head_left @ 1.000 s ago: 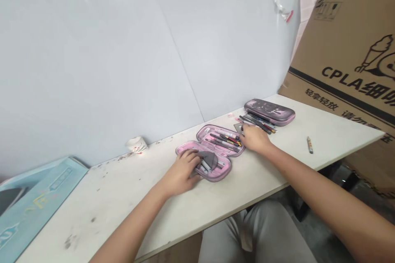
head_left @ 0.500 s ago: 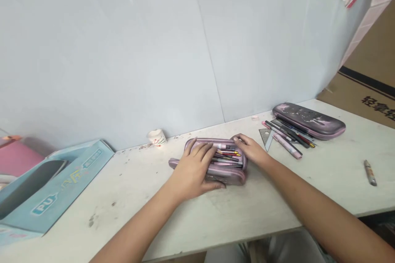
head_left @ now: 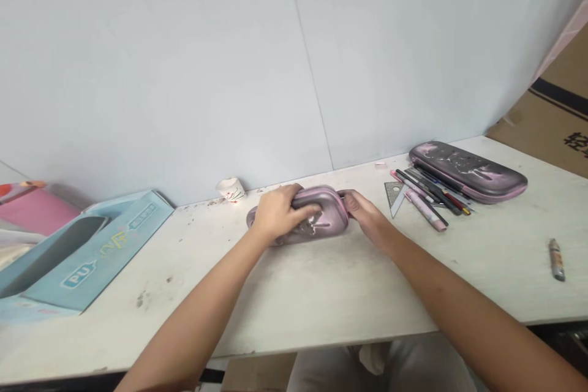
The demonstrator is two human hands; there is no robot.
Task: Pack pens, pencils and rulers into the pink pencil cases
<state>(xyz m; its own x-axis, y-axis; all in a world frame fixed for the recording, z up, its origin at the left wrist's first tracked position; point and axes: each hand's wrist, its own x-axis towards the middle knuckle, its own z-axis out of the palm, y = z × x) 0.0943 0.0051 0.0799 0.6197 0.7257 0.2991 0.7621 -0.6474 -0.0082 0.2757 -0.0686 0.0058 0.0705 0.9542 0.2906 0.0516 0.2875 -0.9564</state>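
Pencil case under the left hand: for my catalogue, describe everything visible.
The pencil case looks moulded and shiny, dark purplish-grey with pink edging and pale print. It looks shut; whether fully zipped is unclear. It lies on the table, roughly along the wall. The left hand covers much of it; the right hand touches its right end.

A dark grey and dusky pink pencil case (head_left: 333,215), long and round-ended, with a smooth, slightly shiny moulded shell, sits near the middle of the white worktop (head_left: 321,300). Its length runs from left to right, roughly along the worktop. The lid is folded over, so the contents are out of sight; whether the zip is done up all the way round cannot be told. The bulging outer face tilts towards the viewer, showing a raised design with pale, glossy marks. Pink edging curves around the right end. Much of the left half is covered.
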